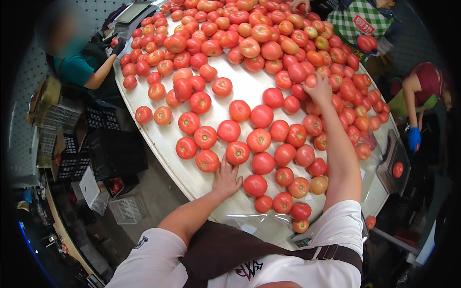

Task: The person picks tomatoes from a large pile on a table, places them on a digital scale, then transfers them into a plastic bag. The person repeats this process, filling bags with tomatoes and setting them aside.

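Note:
Ripe tomatoes lie loose over a white table, piled up toward its far side. My left hand rests on the tabletop near the close edge, fingers spread, its fingertips at the near side of a red tomato; it holds nothing that I can see. Farther off to the right, my right hand reaches into the pile, its fingers at a pinkish tomato. Whether it grips that tomato is unclear. Several large tomatoes, among them one by my left thumb, sit between my two arms.
A scale bearing a tomato stands at the right edge. Clear plastic film lies at the near edge. A co-worker holds a tomato at the left; others are at the right. Black crates stand on the left floor.

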Demonstrator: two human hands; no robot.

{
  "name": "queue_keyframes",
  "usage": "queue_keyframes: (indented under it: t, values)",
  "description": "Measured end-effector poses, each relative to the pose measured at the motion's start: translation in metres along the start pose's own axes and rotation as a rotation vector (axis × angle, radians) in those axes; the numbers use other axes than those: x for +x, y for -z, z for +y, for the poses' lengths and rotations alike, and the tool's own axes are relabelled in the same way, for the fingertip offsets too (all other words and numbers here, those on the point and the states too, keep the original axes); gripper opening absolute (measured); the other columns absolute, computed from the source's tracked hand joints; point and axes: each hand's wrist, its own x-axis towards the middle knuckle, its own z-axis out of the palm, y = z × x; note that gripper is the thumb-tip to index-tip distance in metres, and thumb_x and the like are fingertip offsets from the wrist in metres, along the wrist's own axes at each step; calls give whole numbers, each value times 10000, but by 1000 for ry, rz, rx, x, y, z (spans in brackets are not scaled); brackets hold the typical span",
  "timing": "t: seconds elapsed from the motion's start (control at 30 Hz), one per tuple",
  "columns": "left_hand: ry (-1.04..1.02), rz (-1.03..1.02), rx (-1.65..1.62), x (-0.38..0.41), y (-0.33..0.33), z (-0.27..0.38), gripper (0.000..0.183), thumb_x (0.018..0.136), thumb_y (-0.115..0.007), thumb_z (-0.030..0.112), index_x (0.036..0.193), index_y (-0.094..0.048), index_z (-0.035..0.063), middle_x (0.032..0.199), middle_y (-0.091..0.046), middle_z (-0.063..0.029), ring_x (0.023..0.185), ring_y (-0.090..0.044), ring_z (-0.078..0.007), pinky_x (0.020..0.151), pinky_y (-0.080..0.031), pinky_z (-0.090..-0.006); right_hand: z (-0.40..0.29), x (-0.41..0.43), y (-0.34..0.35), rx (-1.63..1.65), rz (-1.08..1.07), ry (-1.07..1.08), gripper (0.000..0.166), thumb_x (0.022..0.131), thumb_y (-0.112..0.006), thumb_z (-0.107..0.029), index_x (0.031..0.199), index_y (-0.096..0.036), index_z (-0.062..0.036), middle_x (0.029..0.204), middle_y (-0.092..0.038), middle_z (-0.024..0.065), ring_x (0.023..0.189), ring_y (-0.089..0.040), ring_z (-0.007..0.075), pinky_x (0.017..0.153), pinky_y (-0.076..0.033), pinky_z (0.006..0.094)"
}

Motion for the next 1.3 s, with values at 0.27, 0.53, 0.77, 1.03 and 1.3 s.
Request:
queue_keyframes:
  t: [0.27,0.53,0.77,1.03,1.3]
  values:
    - [11,-27,51,3,1,3,709,896,-508,462,1468,-369,68,1538,-221,-214,1470,-117,-365,1162,-172,-536,3,-85,70,537,-6,-63,632,773,-758,-335,1312,-535,-91,1225,-563,175,1095,-586,295,970,-463,374]
    - [-7,61,40,-1,-3,4,687,891,-530,430,1454,-385,64,1506,-248,-238,1454,-151,-374,1152,-197,-534,30,-265,173,1725,33,-704,552,924,-508,-509,1298,-492,-104,1266,-590,121,1095,-636,306,818,-558,526]
    - [-12,123,36,-3,-2,5,694,884,-542,411,1449,-379,42,1491,-279,-243,1443,-186,-385,1147,-208,-532,139,-448,280,1446,451,-640,550,905,-619,-328,1386,-463,-111,1269,-565,111,1166,-578,267,912,-538,467]
    - [-37,174,60,3,-5,5,700,890,-559,405,1454,-372,33,1490,-284,-258,1429,-215,-397,1143,-214,-535,190,-574,280,-164,388,-359,548,837,-650,-74,1360,-490,-42,1311,-533,193,1223,-505,357,1071,-375,397]
    - [-41,176,114,-2,-14,6,672,926,-530,404,1479,-341,74,1485,-301,-267,1412,-245,-405,1137,-231,-543,188,-648,274,109,406,-664,496,880,-596,-77,1362,-488,-25,1385,-468,174,1254,-510,304,973,-478,364]
